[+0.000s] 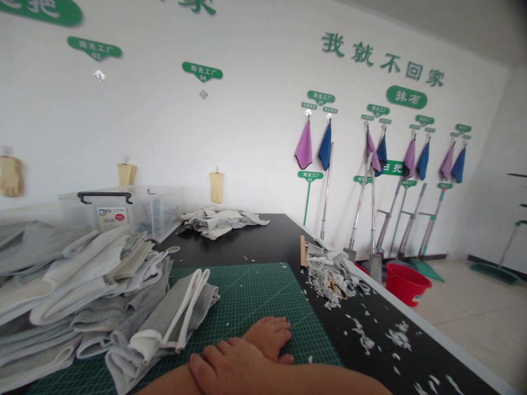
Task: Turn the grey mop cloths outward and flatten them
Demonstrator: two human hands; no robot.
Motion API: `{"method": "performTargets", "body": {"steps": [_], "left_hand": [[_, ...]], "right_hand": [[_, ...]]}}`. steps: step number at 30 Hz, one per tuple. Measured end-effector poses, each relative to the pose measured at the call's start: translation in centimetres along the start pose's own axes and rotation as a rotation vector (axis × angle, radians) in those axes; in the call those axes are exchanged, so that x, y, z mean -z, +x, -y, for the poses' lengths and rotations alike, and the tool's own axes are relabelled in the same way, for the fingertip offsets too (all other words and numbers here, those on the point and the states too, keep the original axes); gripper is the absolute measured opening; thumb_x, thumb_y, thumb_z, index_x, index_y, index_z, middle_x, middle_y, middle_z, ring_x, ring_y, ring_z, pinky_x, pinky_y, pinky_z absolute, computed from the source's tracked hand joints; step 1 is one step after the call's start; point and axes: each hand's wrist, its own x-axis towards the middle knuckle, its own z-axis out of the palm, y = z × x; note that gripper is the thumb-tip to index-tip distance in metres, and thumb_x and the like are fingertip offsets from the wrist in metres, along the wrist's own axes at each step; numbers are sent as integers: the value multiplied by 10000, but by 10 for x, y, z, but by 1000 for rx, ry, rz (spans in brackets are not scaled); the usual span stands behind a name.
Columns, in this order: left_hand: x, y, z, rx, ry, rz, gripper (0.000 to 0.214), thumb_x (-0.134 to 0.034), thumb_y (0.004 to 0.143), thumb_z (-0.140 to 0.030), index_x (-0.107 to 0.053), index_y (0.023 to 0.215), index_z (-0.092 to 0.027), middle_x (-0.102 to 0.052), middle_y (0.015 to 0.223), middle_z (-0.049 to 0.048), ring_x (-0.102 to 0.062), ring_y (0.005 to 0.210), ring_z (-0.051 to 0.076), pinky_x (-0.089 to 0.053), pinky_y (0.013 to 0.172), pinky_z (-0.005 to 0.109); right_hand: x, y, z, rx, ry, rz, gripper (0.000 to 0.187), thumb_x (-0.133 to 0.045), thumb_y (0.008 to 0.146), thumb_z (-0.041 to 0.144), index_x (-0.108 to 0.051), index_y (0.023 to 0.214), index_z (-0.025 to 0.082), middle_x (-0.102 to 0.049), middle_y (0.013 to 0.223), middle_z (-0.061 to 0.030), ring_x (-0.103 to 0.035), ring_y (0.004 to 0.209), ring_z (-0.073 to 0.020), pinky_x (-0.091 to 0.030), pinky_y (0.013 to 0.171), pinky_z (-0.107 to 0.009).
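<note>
My forearms cross at the bottom of the view. My left hand (269, 336) lies on the green cutting mat (255, 285), palm down and empty, with its fingers a little bent and the thumb apart. Across my left forearm rests my right hand (226, 359), fingers laid over it and holding no object. Just left of the hands, a folded grey cloth piece (181, 312) with white edging lies on the mat. Beside it rises a large heap of grey and white cloth pieces (94, 263).
A clear plastic box (160, 211) stands behind the heap. More cloth (222, 219) lies at the table's far end. On the right are a wooden ruler (303, 251), a pile of scraps (329, 274) with gold-handled scissors (337, 289), and a red bucket (407, 282) on the floor.
</note>
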Motion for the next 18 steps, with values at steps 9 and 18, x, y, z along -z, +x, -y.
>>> {"method": "performTargets", "body": {"steps": [9,18], "left_hand": [[0,1,0,-1,-3,12,478,-555,822,-525,-580,1153,-182,-544,1297,75,-451,1237,256,-353,1029,426],[-4,1,3,-4,-5,6,479,-575,814,-508,-570,1169,-186,-537,1305,66,-442,1245,246,-349,1030,426]], "right_hand": [[-1,0,0,-1,-10,-4,315,-420,916,352,-411,1142,133,-604,856,-43,-598,660,-203,-453,520,-332],[-3,0,0,-9,-10,-7,303,-410,919,362,-421,1126,141,-599,845,-37,-594,652,-203,-456,517,-333]]}}
